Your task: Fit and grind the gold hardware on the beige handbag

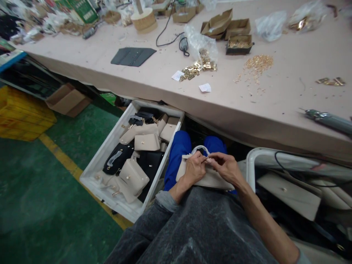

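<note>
A beige handbag (213, 178) lies across my lap, its curved top handle (200, 148) wrapped in clear plastic and pointing away from me. My left hand (195, 165) rests closed on the bag's upper part, fingers gripping it near the base of the handle. Thumb and fingertips of my right hand (224, 165) are pinched together at the same spot, meeting the left fingertips. Whatever small piece sits between the right fingertips is too small to make out.
At my left stands a white bin (110, 196) of beige and black handbags; another bin (250, 165) is at my right. The worktable (154, 82) ahead holds gold hardware (191, 71), small fasteners (258, 66), a dark panel (133, 56) and an electric screwdriver (330, 120).
</note>
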